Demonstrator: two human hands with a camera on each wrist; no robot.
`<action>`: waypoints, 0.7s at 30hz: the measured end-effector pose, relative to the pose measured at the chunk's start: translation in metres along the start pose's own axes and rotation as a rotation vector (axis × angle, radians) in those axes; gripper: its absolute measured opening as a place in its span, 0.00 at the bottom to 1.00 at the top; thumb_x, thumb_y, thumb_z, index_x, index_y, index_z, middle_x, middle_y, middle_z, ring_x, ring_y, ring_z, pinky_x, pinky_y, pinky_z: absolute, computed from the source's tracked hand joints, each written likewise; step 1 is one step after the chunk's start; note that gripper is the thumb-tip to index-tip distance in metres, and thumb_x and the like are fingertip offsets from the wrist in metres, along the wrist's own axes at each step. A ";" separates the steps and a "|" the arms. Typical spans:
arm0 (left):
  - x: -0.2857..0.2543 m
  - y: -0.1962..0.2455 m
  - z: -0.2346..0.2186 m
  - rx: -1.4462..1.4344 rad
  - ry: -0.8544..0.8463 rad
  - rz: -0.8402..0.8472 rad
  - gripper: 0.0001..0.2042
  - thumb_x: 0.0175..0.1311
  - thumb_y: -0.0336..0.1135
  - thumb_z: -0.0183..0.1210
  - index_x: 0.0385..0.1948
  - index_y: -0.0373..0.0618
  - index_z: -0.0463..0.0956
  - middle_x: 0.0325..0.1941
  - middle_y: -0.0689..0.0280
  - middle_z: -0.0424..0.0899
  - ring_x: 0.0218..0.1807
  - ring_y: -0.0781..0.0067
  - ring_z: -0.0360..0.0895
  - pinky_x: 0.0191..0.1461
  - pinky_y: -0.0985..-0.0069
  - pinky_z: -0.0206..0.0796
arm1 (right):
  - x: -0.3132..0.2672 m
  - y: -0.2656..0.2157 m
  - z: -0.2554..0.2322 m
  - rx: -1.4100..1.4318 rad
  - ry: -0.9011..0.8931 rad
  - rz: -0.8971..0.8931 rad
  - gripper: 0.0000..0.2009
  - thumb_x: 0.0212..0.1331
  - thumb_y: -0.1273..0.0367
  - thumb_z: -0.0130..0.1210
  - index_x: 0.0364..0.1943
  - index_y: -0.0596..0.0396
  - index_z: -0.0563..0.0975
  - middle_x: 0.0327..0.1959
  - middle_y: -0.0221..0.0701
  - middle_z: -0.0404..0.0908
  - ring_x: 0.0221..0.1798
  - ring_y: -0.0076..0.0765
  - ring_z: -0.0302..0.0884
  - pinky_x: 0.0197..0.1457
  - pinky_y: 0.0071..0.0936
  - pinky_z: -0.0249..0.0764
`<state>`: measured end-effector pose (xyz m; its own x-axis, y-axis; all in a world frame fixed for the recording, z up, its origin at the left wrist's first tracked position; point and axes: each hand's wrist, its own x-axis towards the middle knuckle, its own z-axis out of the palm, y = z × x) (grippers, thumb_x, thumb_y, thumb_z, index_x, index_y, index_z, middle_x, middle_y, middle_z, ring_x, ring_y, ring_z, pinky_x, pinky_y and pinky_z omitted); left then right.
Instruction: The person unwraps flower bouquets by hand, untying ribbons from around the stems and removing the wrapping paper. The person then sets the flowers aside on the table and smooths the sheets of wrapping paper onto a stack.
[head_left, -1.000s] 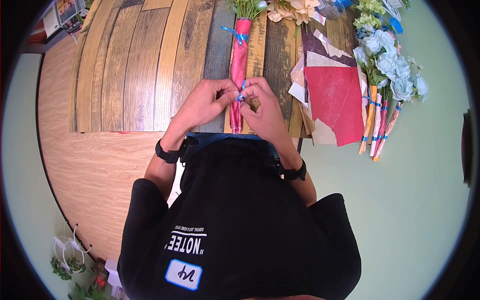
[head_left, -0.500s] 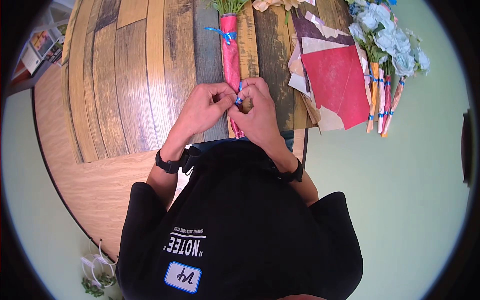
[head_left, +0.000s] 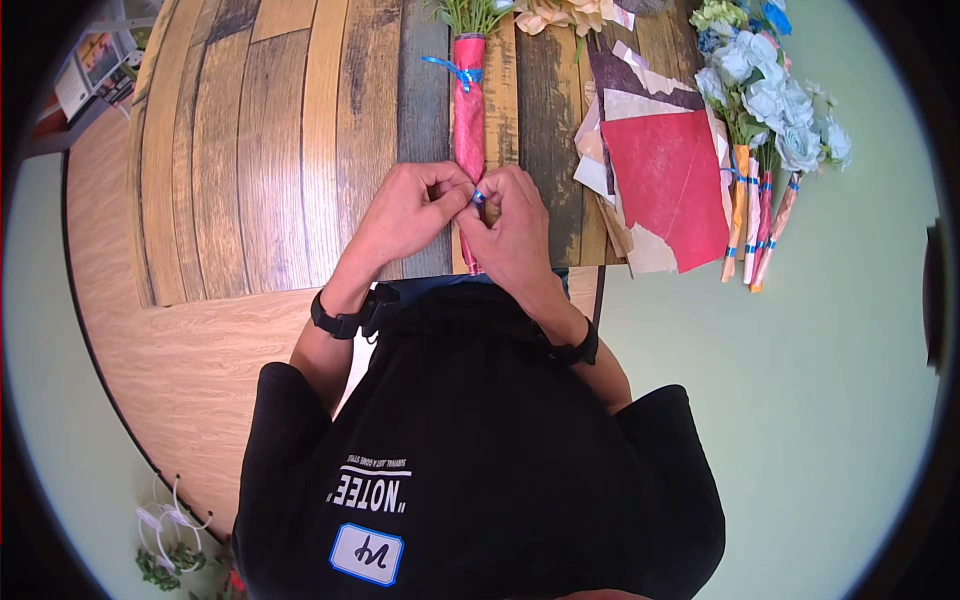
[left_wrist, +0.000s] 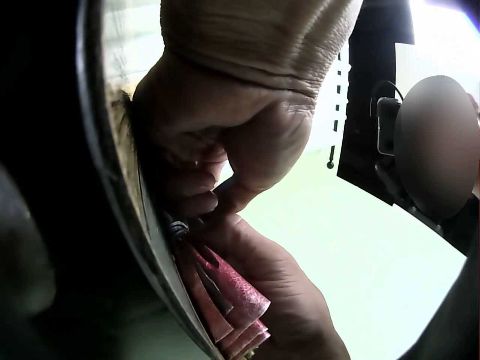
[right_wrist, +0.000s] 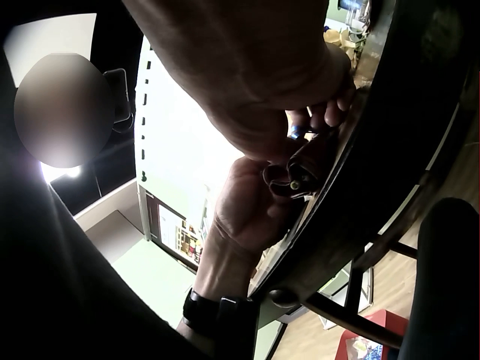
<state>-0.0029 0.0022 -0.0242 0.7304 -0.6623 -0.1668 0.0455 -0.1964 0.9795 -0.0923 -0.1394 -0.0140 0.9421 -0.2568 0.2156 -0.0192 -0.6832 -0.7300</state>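
A bouquet's stem wrap of red-pink paper [head_left: 469,125] lies on the wooden table, its lower end toward the person. Green stems and leaves [head_left: 470,15] stick out of its far end. Near the top, a blue ribbon bow [head_left: 466,76] is tied round the wrap. Lower down, both hands meet over a second blue ribbon [head_left: 479,196]. The left hand [head_left: 412,208] pinches this ribbon from the left side, thumb against bent fingers. From the right, the right hand [head_left: 512,222] pinches it too. In the left wrist view, the layered paper end [left_wrist: 232,300] flares below the fingers.
On the right lies a stack of paper sheets, a torn red sheet [head_left: 668,185] on top. Beyond it rest several wrapped bouquets with pale blue flowers [head_left: 765,95]. Peach flowers [head_left: 570,12] lie at the far side. The table's near edge [head_left: 220,298] runs close to the person's body.
The head view has shifted and tilted slightly. Both hands stay at the lower ribbon; the right fingers have drawn in closer, and the ribbon end that stood up above them no longer shows.
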 end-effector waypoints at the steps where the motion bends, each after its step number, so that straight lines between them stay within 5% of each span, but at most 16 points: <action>1: 0.000 -0.001 0.001 0.001 -0.003 0.007 0.08 0.62 0.31 0.60 0.33 0.36 0.83 0.20 0.64 0.80 0.23 0.79 0.72 0.30 0.74 0.66 | 0.000 0.001 -0.001 -0.009 0.010 -0.014 0.12 0.45 0.76 0.62 0.32 0.56 0.70 0.29 0.36 0.70 0.35 0.47 0.72 0.40 0.41 0.69; 8: -0.004 0.000 0.005 0.029 0.060 0.050 0.08 0.62 0.31 0.60 0.33 0.36 0.83 0.21 0.64 0.80 0.25 0.80 0.72 0.31 0.75 0.66 | -0.003 0.007 -0.016 0.151 -0.003 -0.056 0.08 0.53 0.76 0.63 0.34 0.59 0.75 0.30 0.37 0.76 0.33 0.45 0.78 0.38 0.39 0.74; 10: -0.006 0.011 0.004 0.030 0.033 -0.060 0.08 0.63 0.31 0.60 0.33 0.36 0.83 0.21 0.67 0.79 0.25 0.81 0.72 0.32 0.75 0.66 | -0.005 0.010 -0.022 0.150 -0.004 -0.100 0.06 0.56 0.76 0.62 0.37 0.60 0.79 0.34 0.38 0.80 0.36 0.46 0.81 0.40 0.37 0.77; 21: -0.006 0.008 0.007 -0.014 0.000 -0.114 0.07 0.69 0.32 0.59 0.34 0.39 0.83 0.21 0.75 0.76 0.22 0.88 0.67 0.25 0.83 0.58 | -0.006 0.016 -0.027 0.202 0.045 -0.128 0.06 0.58 0.74 0.62 0.37 0.61 0.83 0.34 0.39 0.84 0.34 0.48 0.83 0.38 0.36 0.78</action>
<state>-0.0120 -0.0008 -0.0158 0.7196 -0.6367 -0.2771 0.1378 -0.2602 0.9557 -0.1068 -0.1675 -0.0096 0.9167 -0.2102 0.3399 0.1709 -0.5627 -0.8088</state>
